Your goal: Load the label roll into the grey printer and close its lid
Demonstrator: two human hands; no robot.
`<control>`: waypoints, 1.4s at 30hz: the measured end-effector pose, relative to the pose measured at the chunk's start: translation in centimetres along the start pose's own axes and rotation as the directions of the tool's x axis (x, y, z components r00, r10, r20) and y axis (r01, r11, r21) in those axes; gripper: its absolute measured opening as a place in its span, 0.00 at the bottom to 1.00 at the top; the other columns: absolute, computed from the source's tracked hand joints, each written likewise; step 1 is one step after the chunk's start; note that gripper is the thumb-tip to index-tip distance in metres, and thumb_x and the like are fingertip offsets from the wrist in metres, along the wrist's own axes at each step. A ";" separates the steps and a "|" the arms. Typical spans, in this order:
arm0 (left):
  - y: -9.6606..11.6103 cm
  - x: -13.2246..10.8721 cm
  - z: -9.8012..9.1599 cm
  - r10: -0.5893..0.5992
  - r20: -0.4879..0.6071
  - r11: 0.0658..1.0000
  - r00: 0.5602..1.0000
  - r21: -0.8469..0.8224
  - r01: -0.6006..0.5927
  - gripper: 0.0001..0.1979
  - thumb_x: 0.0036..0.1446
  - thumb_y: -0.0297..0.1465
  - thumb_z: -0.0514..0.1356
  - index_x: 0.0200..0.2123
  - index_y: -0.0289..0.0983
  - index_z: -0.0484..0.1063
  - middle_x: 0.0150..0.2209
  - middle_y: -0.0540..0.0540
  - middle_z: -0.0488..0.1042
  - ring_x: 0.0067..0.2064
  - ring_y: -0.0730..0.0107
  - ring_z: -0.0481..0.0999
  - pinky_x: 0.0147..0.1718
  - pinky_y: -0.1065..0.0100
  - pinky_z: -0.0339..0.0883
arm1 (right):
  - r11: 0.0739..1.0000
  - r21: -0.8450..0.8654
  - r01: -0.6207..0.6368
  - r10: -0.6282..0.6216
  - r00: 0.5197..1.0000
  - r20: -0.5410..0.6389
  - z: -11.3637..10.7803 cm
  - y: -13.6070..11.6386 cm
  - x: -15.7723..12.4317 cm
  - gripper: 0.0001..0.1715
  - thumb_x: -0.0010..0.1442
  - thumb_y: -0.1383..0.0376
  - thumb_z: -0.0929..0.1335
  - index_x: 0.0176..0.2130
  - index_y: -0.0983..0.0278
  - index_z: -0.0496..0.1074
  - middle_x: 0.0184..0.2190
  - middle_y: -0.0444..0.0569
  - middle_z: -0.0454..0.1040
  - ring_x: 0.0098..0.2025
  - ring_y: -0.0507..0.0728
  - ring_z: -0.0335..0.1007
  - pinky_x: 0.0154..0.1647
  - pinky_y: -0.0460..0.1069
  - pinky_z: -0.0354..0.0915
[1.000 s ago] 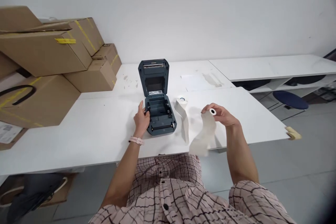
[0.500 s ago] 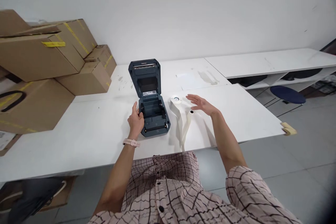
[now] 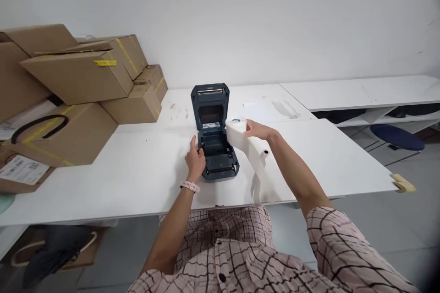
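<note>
Head view: label roll (image 3: 236, 130) held up just right of the open printer (image 3: 216, 158).
The right hand (image 3: 257, 129) is closed on the roll, its core seemingly near upright, a loose strip (image 3: 257, 165) hanging toward the person; the printer's bay lies to the roll's left. The left hand (image 3: 195, 161) grips the printer's left wall. Half a second ago the roll lay on the table (image 3: 120, 178) under an open right hand.

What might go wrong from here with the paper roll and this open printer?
The paper roll in the right hand trails a long loose strip down to the table edge; it may snag, crease or unwind further. The roll is held beside the open printer, so it might go in crooked. The left hand grips the printer's side by the bay; its fingers may get pinched if the lid drops.
</note>
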State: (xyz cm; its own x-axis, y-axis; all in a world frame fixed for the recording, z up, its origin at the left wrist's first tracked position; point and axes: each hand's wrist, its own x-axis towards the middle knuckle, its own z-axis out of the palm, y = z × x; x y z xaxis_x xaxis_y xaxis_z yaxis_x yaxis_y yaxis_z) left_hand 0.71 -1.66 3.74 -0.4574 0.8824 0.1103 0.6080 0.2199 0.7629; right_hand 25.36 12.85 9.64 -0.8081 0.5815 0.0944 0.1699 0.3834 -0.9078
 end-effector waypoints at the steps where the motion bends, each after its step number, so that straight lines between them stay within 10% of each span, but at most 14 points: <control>1: 0.0 0.0 0.0 -0.002 0.001 1.000 1.000 -0.008 0.002 0.33 0.63 0.26 0.52 0.71 0.41 0.54 0.57 0.39 0.77 0.60 0.55 0.75 0.59 0.52 0.63 | 0.993 -0.117 0.010 -0.004 0.999 0.051 0.6 -1.5 1.0 0.43 0.48 0.49 0.77 0.59 0.61 0.69 0.54 0.53 0.77 0.54 0.66 0.73 0.53 0.58 0.70; 5: 0.1 -0.1 -0.1 -0.017 0.015 1.000 1.000 -0.014 0.017 0.33 0.63 0.26 0.51 0.71 0.40 0.52 0.57 0.38 0.77 0.60 0.54 0.75 0.60 0.51 0.62 | 0.735 -0.677 -0.033 0.215 0.959 0.186 4.2 -5.4 5.7 0.39 0.41 0.53 0.79 0.52 0.59 0.73 0.49 0.51 0.78 0.48 0.66 0.75 0.47 0.56 0.71; 10: 0.2 -0.2 -0.2 -0.012 0.025 1.000 1.000 -0.028 0.013 0.33 0.63 0.26 0.50 0.72 0.39 0.51 0.59 0.37 0.76 0.60 0.53 0.74 0.61 0.49 0.62 | 0.450 -0.893 -0.027 0.430 0.882 0.190 7.8 -5.0 9.8 0.38 0.40 0.53 0.79 0.49 0.65 0.75 0.46 0.56 0.79 0.46 0.68 0.77 0.41 0.54 0.70; 14: 0.1 -0.2 -0.1 -0.020 0.016 0.999 1.000 -0.048 0.020 0.33 0.62 0.26 0.51 0.71 0.39 0.53 0.58 0.38 0.76 0.61 0.54 0.74 0.61 0.50 0.61 | 0.472 -0.880 -0.053 0.423 0.889 0.173 8.2 -3.9 9.0 0.42 0.48 0.53 0.77 0.58 0.66 0.71 0.55 0.60 0.76 0.54 0.70 0.74 0.48 0.55 0.70; 20: 0.0 -0.3 -0.2 -0.015 0.015 0.996 1.000 -0.087 0.016 0.31 0.64 0.27 0.50 0.69 0.41 0.55 0.57 0.40 0.77 0.62 0.57 0.74 0.61 0.53 0.62 | 0.664 -0.738 0.120 0.006 0.986 0.166 10.9 -3.7 -0.8 0.31 0.71 0.53 0.63 0.67 0.62 0.64 0.67 0.58 0.66 0.66 0.67 0.64 0.65 0.63 0.62; 24: -0.1 -0.5 -0.2 -0.006 0.000 0.994 1.000 -0.109 0.006 0.29 0.65 0.28 0.51 0.68 0.39 0.58 0.56 0.39 0.78 0.61 0.57 0.74 0.61 0.53 0.62 | 0.677 -0.733 0.066 -0.010 0.997 0.080 15.1 -3.1 -5.8 0.37 0.70 0.47 0.62 0.69 0.63 0.60 0.72 0.60 0.53 0.74 0.70 0.49 0.70 0.66 0.55; 30: -0.4 -0.2 0.0 -0.030 0.007 0.986 1.000 -0.166 0.031 0.27 0.65 0.29 0.52 0.67 0.39 0.60 0.59 0.39 0.76 0.62 0.59 0.73 0.63 0.57 0.61 | 0.683 -0.731 -0.003 -0.033 0.999 -0.035 17.7 -2.2 -6.3 0.39 0.69 0.46 0.63 0.71 0.60 0.56 0.74 0.57 0.48 0.75 0.68 0.43 0.72 0.67 0.53; 37: -2.1 -6.1 0.4 -0.054 0.243 0.827 0.969 -0.532 0.180 0.42 0.61 0.47 0.62 0.72 0.44 0.47 0.73 0.39 0.55 0.70 0.51 0.61 0.61 0.58 0.66 | 0.900 -0.427 0.085 -0.075 0.996 0.040 13.0 -4.1 -6.1 0.35 0.66 0.44 0.66 0.64 0.58 0.69 0.67 0.54 0.66 0.70 0.66 0.59 0.70 0.65 0.58; 39: -2.4 -7.6 0.2 -0.068 0.289 0.776 0.955 -0.586 0.232 0.46 0.59 0.50 0.63 0.73 0.46 0.46 0.73 0.40 0.54 0.70 0.50 0.61 0.61 0.58 0.67 | 0.952 -0.293 0.086 -0.137 0.978 -0.159 9.3 -4.8 -3.6 0.31 0.67 0.44 0.65 0.61 0.55 0.71 0.62 0.50 0.73 0.65 0.63 0.67 0.68 0.63 0.61; 42: -2.4 -8.2 -0.2 -0.082 0.325 0.755 0.942 -0.597 0.271 0.48 0.56 0.52 0.65 0.73 0.47 0.47 0.73 0.41 0.52 0.71 0.48 0.59 0.62 0.57 0.66 | 0.975 -0.208 0.081 -0.194 0.766 -0.613 3.1 -5.3 3.0 0.44 0.63 0.36 0.63 0.68 0.55 0.61 0.70 0.51 0.60 0.71 0.64 0.55 0.71 0.65 0.54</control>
State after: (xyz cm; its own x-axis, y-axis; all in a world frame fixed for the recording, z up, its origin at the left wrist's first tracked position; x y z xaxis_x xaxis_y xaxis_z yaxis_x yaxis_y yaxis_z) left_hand 2.84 -9.48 1.16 -0.2699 0.9486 -0.1652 -0.0527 0.1567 0.9862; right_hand 20.24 10.34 13.50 -0.3063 0.8107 0.4990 0.2179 0.5700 -0.7922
